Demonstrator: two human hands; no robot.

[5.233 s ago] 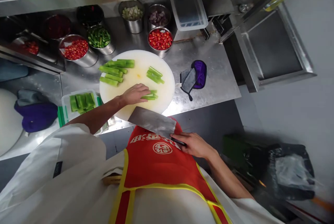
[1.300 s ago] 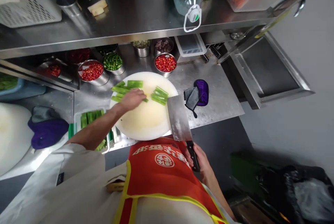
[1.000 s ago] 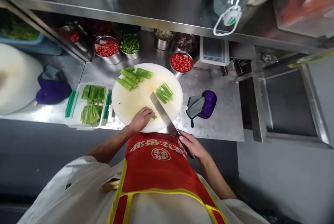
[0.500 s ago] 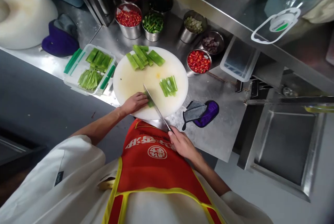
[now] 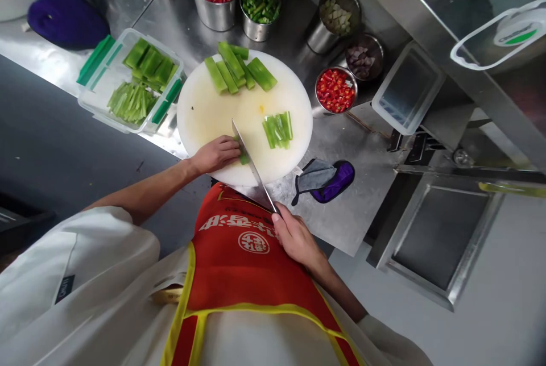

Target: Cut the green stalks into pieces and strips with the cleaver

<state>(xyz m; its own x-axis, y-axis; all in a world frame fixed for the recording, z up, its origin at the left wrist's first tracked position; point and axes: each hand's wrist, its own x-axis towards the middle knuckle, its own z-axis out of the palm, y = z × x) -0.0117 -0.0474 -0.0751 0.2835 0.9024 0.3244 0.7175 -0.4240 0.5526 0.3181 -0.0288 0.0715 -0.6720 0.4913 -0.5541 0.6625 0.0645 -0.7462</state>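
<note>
On the round white cutting board (image 5: pixel 202 119), my left hand (image 5: pixel 216 153) has its fingers curled over a small green vegetable piece (image 5: pixel 244 158), mostly hidden beneath them. My right hand (image 5: pixel 297 236) grips a kitchen knife (image 5: pixel 252 166) by its handle. The blade slants across the board beside the left fingertips, touching or very close to the piece. Cut green strips (image 5: pixel 277 129) lie together right of the blade. Several thicker green vegetable pieces (image 5: pixel 229 68) are piled at the board's far side.
Left of the board stands a clear container (image 5: pixel 96 99) with cut greens. Metal cups of chopped red chilli (image 5: pixel 336 91), green slices (image 5: pixel 259 2) and other pieces line the back. A purple-and-grey mitt (image 5: pixel 326 180) lies to the right. An overhead shelf (image 5: pixel 420 5) crosses the upper right.
The camera view has shifted, so the surroundings sit differently in it. Both hands keep their holds, and the knife stays beside the left fingers with only slight movement.
</note>
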